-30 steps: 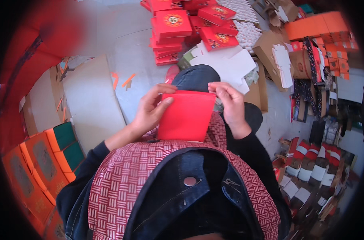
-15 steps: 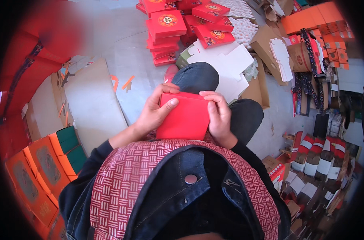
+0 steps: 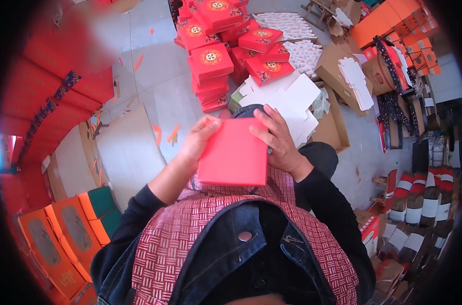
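Note:
I hold a plain red box (image 3: 233, 152) in front of my chest, its flat side facing up at me. My left hand (image 3: 197, 138) grips its left edge with the fingers curled over the top corner. My right hand (image 3: 278, 141) clasps its right edge, fingers spread over the top right corner. Below the box lies my red woven apron (image 3: 165, 239) over a dark denim jacket. My knees in dark trousers show behind the box.
A pile of red gift boxes with round gold emblems (image 3: 221, 46) sits ahead on the grey floor. White die-cut card sheets (image 3: 287, 94) lie beyond my knees. Orange and green boxes (image 3: 73, 229) stand at left, bottles in cartons (image 3: 419, 198) at right, brown cardboard (image 3: 337, 76) beyond.
The red box has come flatter toward me and slightly lower; my right hand has shifted from its top edge to its right side, my left hand stays on the left edge.

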Action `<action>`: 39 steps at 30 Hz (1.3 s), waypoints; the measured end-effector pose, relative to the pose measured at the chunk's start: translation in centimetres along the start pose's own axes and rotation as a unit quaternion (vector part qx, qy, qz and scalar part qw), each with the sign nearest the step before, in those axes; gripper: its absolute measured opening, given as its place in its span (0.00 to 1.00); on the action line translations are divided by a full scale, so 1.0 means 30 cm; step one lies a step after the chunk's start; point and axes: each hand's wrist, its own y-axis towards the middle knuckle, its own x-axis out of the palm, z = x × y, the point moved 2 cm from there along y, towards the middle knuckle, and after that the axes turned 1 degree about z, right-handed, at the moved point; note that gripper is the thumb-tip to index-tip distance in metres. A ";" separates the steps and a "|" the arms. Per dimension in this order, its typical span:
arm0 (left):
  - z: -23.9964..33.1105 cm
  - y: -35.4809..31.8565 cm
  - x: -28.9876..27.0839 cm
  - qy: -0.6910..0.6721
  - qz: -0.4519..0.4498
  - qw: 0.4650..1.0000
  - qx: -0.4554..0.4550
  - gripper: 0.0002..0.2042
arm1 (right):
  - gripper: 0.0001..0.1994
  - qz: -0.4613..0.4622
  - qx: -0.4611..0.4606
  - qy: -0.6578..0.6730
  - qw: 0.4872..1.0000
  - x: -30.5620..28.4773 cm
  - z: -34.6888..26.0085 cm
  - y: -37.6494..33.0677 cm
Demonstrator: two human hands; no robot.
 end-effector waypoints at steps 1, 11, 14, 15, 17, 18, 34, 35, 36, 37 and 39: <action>-0.001 0.002 0.008 -0.066 0.002 0.997 -0.036 0.10 | 0.26 0.011 -0.005 0.022 1.000 0.002 0.007 0.018; 0.128 0.031 0.006 0.090 -0.009 0.993 0.076 0.18 | 0.32 0.031 0.441 0.535 0.720 0.121 0.087 0.036; 0.137 0.172 -0.100 -0.012 0.091 0.994 0.058 0.14 | 0.36 0.099 0.515 0.489 0.697 0.123 0.140 0.055; 0.156 0.233 -0.129 -0.036 0.128 0.989 0.060 0.13 | 0.32 0.119 0.522 0.476 0.698 0.107 0.172 0.044; 0.216 0.407 -0.222 -0.018 0.187 0.979 0.077 0.11 | 0.25 0.138 0.511 0.464 0.711 0.082 0.222 -0.007; 0.238 0.498 -0.290 -0.006 0.217 0.974 0.069 0.13 | 0.22 0.121 0.514 0.469 0.707 0.074 0.234 -0.028; 0.059 0.336 0.158 0.713 0.000 0.598 0.365 0.17 | 0.44 -0.198 0.517 -0.161 0.817 0.251 0.438 -0.575; 0.044 0.313 0.194 0.781 -0.022 0.528 0.333 0.15 | 0.45 -0.202 0.513 -0.172 0.816 0.280 0.443 -0.599; 0.049 0.320 0.178 0.751 0.007 0.583 0.309 0.14 | 0.46 -0.206 0.503 -0.183 0.819 0.322 0.456 -0.627; 0.067 0.328 0.160 0.748 0.018 0.607 0.266 0.13 | 0.47 -0.210 0.494 -0.194 0.821 0.358 0.467 -0.658; 0.085 0.318 0.127 0.748 0.043 0.606 0.268 0.15 | 0.34 -0.227 0.458 -0.211 0.833 0.378 0.478 -0.657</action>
